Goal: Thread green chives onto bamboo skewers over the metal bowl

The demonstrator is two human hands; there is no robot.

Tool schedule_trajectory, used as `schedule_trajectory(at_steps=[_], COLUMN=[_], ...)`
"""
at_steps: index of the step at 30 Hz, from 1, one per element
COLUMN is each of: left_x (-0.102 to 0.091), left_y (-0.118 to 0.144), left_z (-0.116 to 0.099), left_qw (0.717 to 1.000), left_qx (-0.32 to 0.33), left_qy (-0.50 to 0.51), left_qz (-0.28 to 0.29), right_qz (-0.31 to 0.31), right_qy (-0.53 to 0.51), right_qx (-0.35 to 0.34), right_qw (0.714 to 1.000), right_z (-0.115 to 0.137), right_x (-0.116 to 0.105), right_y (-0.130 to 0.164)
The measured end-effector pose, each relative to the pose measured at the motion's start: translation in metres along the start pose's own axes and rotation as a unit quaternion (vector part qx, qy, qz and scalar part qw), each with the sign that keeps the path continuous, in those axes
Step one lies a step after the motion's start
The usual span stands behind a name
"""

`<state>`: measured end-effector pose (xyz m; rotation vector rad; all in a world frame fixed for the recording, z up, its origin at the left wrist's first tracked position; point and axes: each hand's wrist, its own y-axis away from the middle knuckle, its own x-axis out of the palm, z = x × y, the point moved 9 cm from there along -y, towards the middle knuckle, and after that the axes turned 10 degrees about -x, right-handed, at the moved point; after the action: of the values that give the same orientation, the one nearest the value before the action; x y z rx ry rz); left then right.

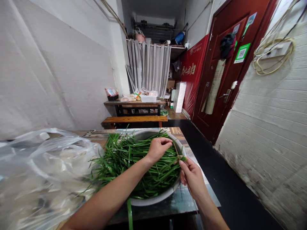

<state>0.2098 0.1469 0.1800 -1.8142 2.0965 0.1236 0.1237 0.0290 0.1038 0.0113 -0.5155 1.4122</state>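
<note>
A wide metal basin (165, 195) on the table is heaped with long, flat green leaves that look like garlic chives (144, 166). Over the right part of the heap, my left hand (158, 149) is closed, thumb and fingertips pinched at the upper end of a thin brown strand (176, 149). My right hand (193, 179) is at the basin's right rim, thumb and fingers pinched on the strand and a short green leaf end. The strand runs past my right hand down toward the table edge. Whether it is string or a dry stalk, I cannot tell.
Crumpled clear plastic bags (48, 166) cover the table's left side. Beyond stand a wooden bench (134, 119) and another table with a white tub (148, 98) and packages. A red door (216, 80) and a white brick wall (271, 127) are on the right.
</note>
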Motion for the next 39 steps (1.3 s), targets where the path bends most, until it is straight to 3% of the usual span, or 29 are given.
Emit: schedule_trajectory(at_steps=[3,7,9,15,23,29,34,39], left_x=[0.005,0.033,0.038,0.017,0.002,0.005,-0.003,0.004], left_y=[0.005,0.028,0.037,0.020,0.014,0.023,0.020,0.019], left_z=[-0.002,-0.006,-0.008,0.008,0.011,0.004,0.007,0.009], left_qw=[0.999,0.975,0.965,0.989,0.992,0.976,0.996,0.997], left_qx=[0.004,0.021,0.024,-0.063,-0.024,0.008,-0.029,-0.054], left_qy=[-0.016,-0.041,-0.041,0.019,-0.059,-0.156,-0.031,0.015], left_qz=[0.040,0.219,0.260,0.136,0.113,0.152,0.073,0.062], right_qz=[-0.005,-0.045,-0.058,-0.055,-0.050,-0.055,-0.005,0.013], right_qy=[-0.002,-0.010,-0.015,-0.005,-0.001,0.001,0.000,0.007], right_qx=[-0.005,-0.011,-0.009,-0.021,-0.015,-0.015,0.023,0.029], right_qw=[1.000,0.999,0.998,0.998,0.999,0.998,1.000,0.999], right_z=[-0.002,-0.006,-0.008,-0.007,-0.006,-0.001,-0.002,-0.006], right_x=[-0.001,-0.009,-0.013,-0.015,-0.016,-0.023,-0.011,-0.003], right_y=[-0.001,-0.003,-0.003,0.000,0.002,0.007,0.014,0.013])
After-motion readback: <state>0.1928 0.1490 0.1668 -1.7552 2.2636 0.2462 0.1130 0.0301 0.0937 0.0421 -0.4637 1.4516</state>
